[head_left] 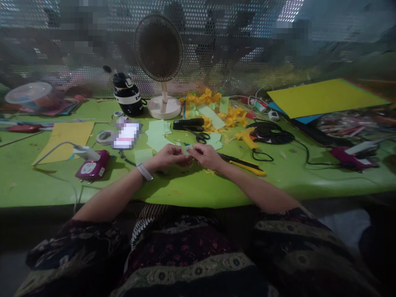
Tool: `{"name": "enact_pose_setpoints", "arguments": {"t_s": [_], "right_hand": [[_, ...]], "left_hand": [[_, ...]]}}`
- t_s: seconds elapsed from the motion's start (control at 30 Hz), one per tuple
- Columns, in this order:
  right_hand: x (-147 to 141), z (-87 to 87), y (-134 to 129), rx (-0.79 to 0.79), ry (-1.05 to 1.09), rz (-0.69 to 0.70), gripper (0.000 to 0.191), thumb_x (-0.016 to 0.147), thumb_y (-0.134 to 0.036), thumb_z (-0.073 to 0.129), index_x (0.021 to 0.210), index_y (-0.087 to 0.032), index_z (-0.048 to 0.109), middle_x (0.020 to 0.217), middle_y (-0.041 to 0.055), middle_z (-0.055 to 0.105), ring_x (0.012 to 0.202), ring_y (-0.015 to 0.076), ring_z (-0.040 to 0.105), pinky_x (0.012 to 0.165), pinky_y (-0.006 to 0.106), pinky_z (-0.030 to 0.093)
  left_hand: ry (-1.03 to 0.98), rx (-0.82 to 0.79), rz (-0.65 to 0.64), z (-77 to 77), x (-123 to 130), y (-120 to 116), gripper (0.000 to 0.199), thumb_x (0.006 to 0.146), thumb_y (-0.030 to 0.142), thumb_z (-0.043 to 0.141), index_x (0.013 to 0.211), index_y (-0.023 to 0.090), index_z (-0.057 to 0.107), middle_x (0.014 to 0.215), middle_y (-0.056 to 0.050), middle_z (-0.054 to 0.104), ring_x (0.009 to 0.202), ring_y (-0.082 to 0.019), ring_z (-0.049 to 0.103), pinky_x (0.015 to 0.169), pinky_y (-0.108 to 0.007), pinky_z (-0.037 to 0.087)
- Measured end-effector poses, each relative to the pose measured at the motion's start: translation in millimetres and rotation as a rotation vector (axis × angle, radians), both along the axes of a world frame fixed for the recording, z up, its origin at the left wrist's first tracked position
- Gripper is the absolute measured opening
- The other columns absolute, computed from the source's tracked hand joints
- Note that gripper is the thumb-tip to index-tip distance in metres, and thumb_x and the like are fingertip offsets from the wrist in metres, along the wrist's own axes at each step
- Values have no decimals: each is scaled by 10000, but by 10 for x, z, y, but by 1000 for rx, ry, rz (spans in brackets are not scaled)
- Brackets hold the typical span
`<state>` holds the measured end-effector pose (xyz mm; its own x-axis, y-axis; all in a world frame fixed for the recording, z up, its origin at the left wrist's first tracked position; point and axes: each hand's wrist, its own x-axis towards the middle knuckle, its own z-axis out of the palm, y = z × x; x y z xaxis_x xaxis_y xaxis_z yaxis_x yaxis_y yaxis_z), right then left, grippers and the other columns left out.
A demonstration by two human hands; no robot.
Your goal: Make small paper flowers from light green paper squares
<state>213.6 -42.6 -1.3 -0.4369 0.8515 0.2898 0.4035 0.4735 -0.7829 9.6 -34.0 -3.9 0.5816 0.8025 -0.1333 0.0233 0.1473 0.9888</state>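
The two hands are close together above the front part of the counter [198,196]. The left hand [171,156] and the right hand [204,156] both pinch a small green paper [186,150] between the fingertips. Its exact shape is not easy to tell, since it is small and partly covered by the fingers. Just behind the hands lie the scissors [201,137], and behind these a black stapler [188,123]. Green sheets [155,134] are spread to the left of the scissors. To the right of the right hand is a yellow cutter [247,167], with a glue gun [248,137] behind it. Farther back, yellow paper flowers [202,98] lie in a heap, beside the white fan [164,108], and a black bottle [129,99] stands near the fan.
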Motion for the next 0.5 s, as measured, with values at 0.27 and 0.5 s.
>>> {"name": "enact_pose_setpoints", "arguments": {"t_s": [0.27, 0.5], "right_hand": [[49, 33, 24, -189, 88, 139, 461, 911, -659, 553, 768, -228, 475, 627, -34, 540, 548, 124, 511, 539, 266, 419], [60, -23, 71, -191, 67, 115, 476, 901, -668, 573, 759, -231, 450, 593, -46, 545, 502, 113, 521, 499, 252, 428]], "left_hand": [[-44, -43, 11, 38, -36, 23, 506, 633, 560, 892, 743, 123, 662, 788, -101, 778, 726, -183, 748, 724, -312, 617], [8, 127, 243, 36, 71, -24, 554, 635, 656, 838, 698, 147, 627, 660, -22, 702, 568, -111, 649, 568, -214, 535]]}}
